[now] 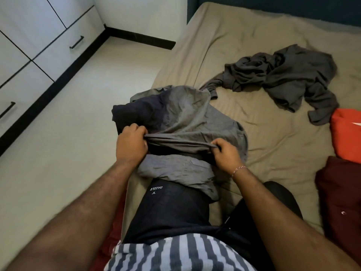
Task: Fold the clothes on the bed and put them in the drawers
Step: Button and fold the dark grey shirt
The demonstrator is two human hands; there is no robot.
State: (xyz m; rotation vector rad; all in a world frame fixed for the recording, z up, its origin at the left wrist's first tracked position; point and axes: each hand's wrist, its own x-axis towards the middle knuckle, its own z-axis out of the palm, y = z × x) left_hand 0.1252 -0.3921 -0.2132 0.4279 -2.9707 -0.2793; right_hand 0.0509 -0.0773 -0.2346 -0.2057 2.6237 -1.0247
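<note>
Head view: grey garment [187, 122] draped over the knee at the near edge of the bed [273, 145], bunched and only partly spread. Gathered edge stretched taut between 2 hands, probably to find a straight hem or shoulder line before laying flat. Left hand [131, 142] closed in a pinch on 1 end of that edge, fingers curled round the fabric. Right hand [224, 152] pinching the other end likewise, thumb and fingertips tight on the cloth, thin thread bracelet [239, 169] at the wrist. Held low and close to the lap, likely because seated on the bed with the knee serving as a working surface. A dark navy piece [127, 114] showing under the grey cloth on the left side, overhanging the bed edge; whether a separate garment or a lining, not clear.

Further out, a second dark grey garment [283, 75] lying crumpled mid-bed, well apart from the hands, not yet folded. An orange item [345, 133] and a maroon item [340, 192] at the right edge, beside each other, seemingly more of the pile. Across the floor [68, 153], white drawers [58, 51] with black handles, all closed, set near the bed. Judged early in the task: nothing visibly folded, nothing stowed.
</note>
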